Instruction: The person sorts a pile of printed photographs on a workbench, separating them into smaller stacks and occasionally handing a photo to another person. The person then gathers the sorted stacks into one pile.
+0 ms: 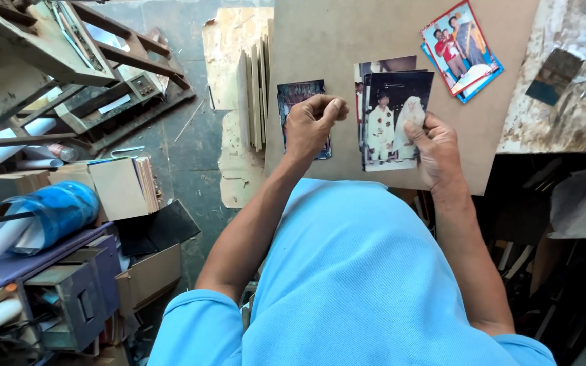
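Two hands work over a brown board (374,34) that lies across a cluttered bench. The right hand (435,152) grips a stack of photographs (391,112), thumb pressed on the top print, fingers curled beneath its lower right corner. The left hand (313,122) is loosely clenched, thumb against forefinger, and rests over a dark photograph (300,95) lying on the board; whether it actually pinches that print I cannot tell. Another pair of prints (461,51) sits well apart near the board's far right corner. Held by one corner only, the stack could fan out and slip, and loose prints might slide off the board's near edge to the littered floor (191,156).
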